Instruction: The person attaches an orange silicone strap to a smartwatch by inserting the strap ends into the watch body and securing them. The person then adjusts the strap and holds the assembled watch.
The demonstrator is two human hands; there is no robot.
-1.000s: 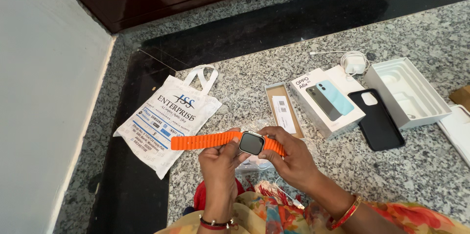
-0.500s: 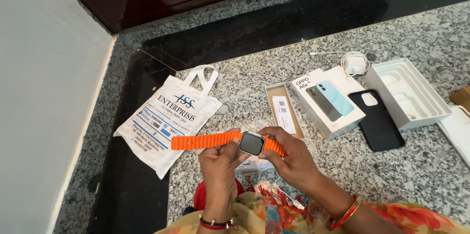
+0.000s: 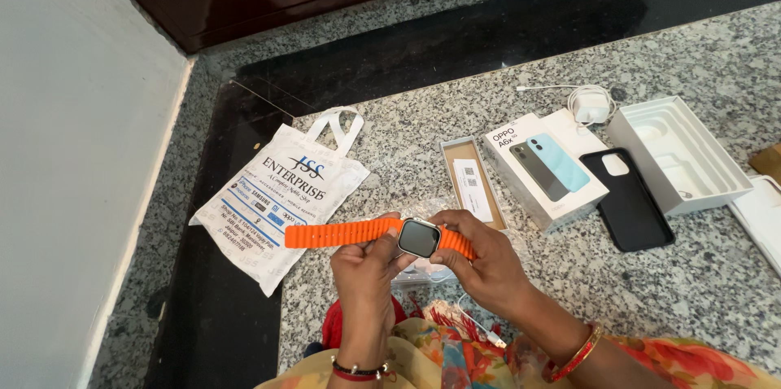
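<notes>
Low in the middle of the frame, both hands hold a square-faced smartwatch with a dark screen and a ribbed orange strap. The left hand grips the strap just left of the watch case, thumb on top and fingers curled beneath, while the long free end of the strap sticks out level toward the left of the frame. The right hand closes on the case's right edge and the short strap piece there, thumb pressed beside the screen. The two hands sit close together, nearly touching, with the watch lifted above a speckled grey granite counter.

Left of the hands, a white printed carry bag with loop handles lies flat, partly over the counter's edge. Above the right hand rests a narrow open brown cardboard box. To its right lies a white phone box with a pictured handset, then a black phone case, and further right an open white box tray. A white charger with a coiled cable sits in the upper right.
</notes>
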